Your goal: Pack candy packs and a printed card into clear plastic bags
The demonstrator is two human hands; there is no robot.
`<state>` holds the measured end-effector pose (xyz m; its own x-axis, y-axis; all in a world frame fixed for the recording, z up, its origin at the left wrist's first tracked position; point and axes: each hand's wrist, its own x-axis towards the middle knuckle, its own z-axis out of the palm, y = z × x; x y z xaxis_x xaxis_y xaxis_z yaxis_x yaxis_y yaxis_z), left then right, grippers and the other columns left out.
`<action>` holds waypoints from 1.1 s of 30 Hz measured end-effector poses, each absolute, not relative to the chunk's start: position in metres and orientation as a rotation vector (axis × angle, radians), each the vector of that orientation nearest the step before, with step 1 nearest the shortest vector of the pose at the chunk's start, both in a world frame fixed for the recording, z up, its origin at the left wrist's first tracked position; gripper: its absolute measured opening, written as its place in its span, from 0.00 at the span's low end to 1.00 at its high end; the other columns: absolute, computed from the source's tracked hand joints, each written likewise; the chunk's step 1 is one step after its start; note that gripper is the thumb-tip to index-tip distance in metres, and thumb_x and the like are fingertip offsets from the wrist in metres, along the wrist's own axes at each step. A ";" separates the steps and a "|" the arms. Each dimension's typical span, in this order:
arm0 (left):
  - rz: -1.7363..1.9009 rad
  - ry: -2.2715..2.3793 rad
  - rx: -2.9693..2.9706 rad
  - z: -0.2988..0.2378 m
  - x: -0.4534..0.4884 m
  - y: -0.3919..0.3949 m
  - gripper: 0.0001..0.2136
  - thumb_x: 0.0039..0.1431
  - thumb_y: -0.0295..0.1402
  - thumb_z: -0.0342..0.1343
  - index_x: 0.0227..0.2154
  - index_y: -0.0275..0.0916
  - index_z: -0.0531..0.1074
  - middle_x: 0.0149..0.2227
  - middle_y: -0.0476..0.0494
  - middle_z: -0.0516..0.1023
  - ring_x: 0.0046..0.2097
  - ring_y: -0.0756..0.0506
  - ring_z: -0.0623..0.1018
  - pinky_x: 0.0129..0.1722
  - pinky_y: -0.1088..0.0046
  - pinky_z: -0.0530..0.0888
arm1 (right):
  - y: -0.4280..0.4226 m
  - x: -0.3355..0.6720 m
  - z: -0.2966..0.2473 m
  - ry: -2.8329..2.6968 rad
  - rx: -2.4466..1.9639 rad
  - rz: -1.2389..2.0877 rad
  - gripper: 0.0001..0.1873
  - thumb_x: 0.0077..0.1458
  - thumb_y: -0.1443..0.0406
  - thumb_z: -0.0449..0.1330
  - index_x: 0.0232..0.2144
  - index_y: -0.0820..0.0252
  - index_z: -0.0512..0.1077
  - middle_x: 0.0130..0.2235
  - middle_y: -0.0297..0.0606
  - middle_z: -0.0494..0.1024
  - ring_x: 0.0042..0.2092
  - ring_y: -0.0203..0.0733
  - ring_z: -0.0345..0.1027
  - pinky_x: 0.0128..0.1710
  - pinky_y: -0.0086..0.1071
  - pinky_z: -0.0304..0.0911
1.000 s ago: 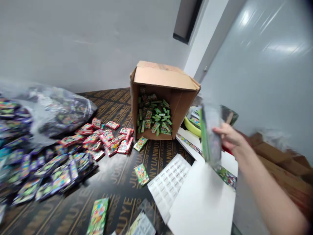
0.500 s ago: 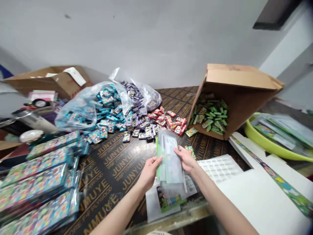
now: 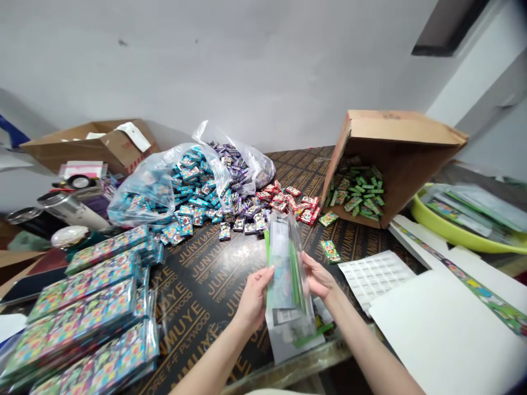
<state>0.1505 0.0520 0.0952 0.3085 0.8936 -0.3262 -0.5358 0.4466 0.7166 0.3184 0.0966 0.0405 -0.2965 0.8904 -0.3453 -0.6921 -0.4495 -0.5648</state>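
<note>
Bench: a dark film-faced plywood tabletop (image 3: 214,285), printed with repeating gold JUNYUANMUYE lettering, below a pale grey wall (image 3: 206,66). Far right of the bench: a cardboard box (image 3: 401,131) lying on its side, open end facing the camera, holding a heap of green packets (image 3: 356,192). Right of it, a yellow plastic basin (image 3: 457,230) with flat sleeved packs inside. Far left: an open cardboard carton (image 3: 94,145), behind a steel flask (image 3: 72,211) and a roll of tape (image 3: 78,181).

Centre back: a clear plastic bag (image 3: 164,186) full of blue packets, with a second bag of purple packets (image 3: 233,159) just behind it. Loose red packets (image 3: 288,200) spill beside these. Front left: stacked long strips of multicoloured packets (image 3: 82,312) in clear wrap. Front right: a white board (image 3: 444,334) with a printed green strip (image 3: 465,285) along its far edge; a white label sheet (image 3: 374,280) lies just beside it.

Hands: apart, the left hand (image 3: 255,299) and right hand (image 3: 319,277) gripping opposite long edges of a clear plastic sleeve (image 3: 286,274). Sleeve held nearly upright between them, over the front edge of the bench, green card visible inside. One loose green packet (image 3: 330,251) lies just beyond the right hand
</note>
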 end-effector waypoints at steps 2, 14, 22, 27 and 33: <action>0.996 0.781 0.564 0.097 0.143 0.052 0.12 0.47 0.37 0.59 0.29 0.31 0.74 0.23 0.45 0.76 0.22 0.52 0.72 0.24 0.78 0.68 | 0.094 0.313 0.040 -0.373 -0.772 1.897 0.08 0.46 0.62 0.62 0.31 0.57 0.69 0.31 0.32 0.78 0.34 0.36 0.73 0.37 0.31 0.69; 1.090 1.043 0.875 0.081 0.117 0.058 0.12 0.35 0.32 0.65 0.24 0.30 0.74 0.24 0.45 0.76 0.25 0.49 0.73 0.28 0.75 0.70 | 0.079 0.295 0.051 -0.543 -0.783 1.752 0.14 0.46 0.64 0.62 0.38 0.55 0.67 0.35 0.33 0.78 0.34 0.38 0.73 0.37 0.33 0.69; 1.248 1.094 0.800 0.069 0.112 0.059 0.12 0.42 0.38 0.62 0.26 0.32 0.73 0.26 0.47 0.76 0.26 0.50 0.73 0.29 0.76 0.70 | 0.076 0.284 0.049 -0.460 -0.809 1.705 0.17 0.46 0.66 0.62 0.40 0.57 0.66 0.37 0.35 0.78 0.38 0.40 0.73 0.41 0.36 0.67; 1.253 1.114 0.683 0.063 0.094 0.065 0.16 0.40 0.38 0.63 0.30 0.32 0.71 0.28 0.44 0.78 0.25 0.48 0.75 0.30 0.72 0.72 | 0.090 0.299 0.056 -0.427 -0.936 1.625 0.17 0.44 0.66 0.64 0.39 0.57 0.67 0.35 0.34 0.78 0.35 0.40 0.73 0.40 0.37 0.67; 1.302 1.033 0.516 0.060 0.080 0.077 0.19 0.39 0.37 0.63 0.35 0.34 0.69 0.30 0.43 0.78 0.28 0.45 0.77 0.31 0.69 0.74 | 0.105 0.300 0.114 -0.921 -1.097 0.878 0.10 0.44 0.65 0.63 0.33 0.55 0.73 0.36 0.34 0.78 0.40 0.43 0.71 0.49 0.40 0.60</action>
<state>0.0796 0.0770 0.0595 -0.0663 0.9431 -0.3258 -0.5316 0.2430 0.8114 0.2997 0.1049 0.1144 0.3636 0.9165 0.1668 -0.1225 0.2245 -0.9668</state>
